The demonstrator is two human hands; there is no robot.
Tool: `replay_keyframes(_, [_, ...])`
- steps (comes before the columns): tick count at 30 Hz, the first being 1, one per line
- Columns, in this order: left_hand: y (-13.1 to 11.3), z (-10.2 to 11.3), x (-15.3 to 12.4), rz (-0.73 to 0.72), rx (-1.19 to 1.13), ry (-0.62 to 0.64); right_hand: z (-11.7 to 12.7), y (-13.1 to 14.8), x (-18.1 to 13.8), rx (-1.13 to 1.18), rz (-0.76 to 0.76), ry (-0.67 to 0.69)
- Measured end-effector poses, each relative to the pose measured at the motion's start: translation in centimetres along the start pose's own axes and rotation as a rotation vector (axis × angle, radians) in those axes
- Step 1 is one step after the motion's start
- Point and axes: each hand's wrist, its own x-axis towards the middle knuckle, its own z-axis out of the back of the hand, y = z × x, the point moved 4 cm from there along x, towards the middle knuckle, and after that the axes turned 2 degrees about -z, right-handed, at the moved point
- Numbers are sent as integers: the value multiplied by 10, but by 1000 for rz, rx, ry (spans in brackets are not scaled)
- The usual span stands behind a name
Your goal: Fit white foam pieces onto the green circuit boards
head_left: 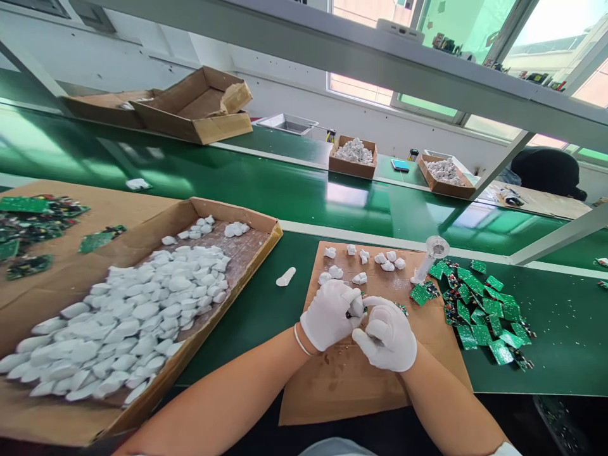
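My left hand [333,315], in a white glove, is closed around a small circuit board [355,309], mostly hidden by the fingers. Touching or very near that board is the forefinger of my right hand [390,334], also gloved; its other fingers are curled, and whether they pinch anything is hidden. Both hands are above a cardboard sheet [342,392]. Just beyond them on the sheet lie several small white lumps [390,261]. A clear plastic piece with a round top [430,258] stands at the sheet's right, beside a loose green board [420,294].
On the right is a pile of green circuit boards [494,313]. A large cardboard tray [251,266] of white lumps stands left, with a white piece [285,277] beside it. Further boards [40,218] lie far left. A metal shelf [332,54] crosses overhead.
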Motion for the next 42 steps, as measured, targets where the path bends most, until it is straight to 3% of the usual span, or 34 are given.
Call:
replay_keyframes(4, [2, 1, 1, 23, -26, -30, 6, -1, 3, 4, -46, -75])
replay_keyframes(8, [1, 0, 0, -7, -9, -25, 3, 1, 3, 17, -40, -48])
replay_keyframes(13, [1, 5, 1, 30, 39, -108, -2, 8, 1, 99, -20, 0])
replay_keyframes(19, [-6, 14, 5, 41, 93, -215, 3, 7, 0, 147, -100, -8])
replay_keyframes(26, [-2, 11, 1, 69, 26, -183, -3, 17, 2, 138, -19, 2])
replay_keyframes(34, [-1, 8, 0, 55, -64, -182, 3, 16, 1, 238, -62, -2])
replay_keyframes(37, [-1, 10, 1, 84, -76, -190, 10, 3, -5, 357, -262, -134])
replay_keyframes(40, [-3, 12, 2, 69, -65, -167, 11, -21, -14, 525, -676, -365])
replay_keyframes(42, [-6, 12, 3, 14, -63, -166, -1, -32, -15, 740, -908, -314])
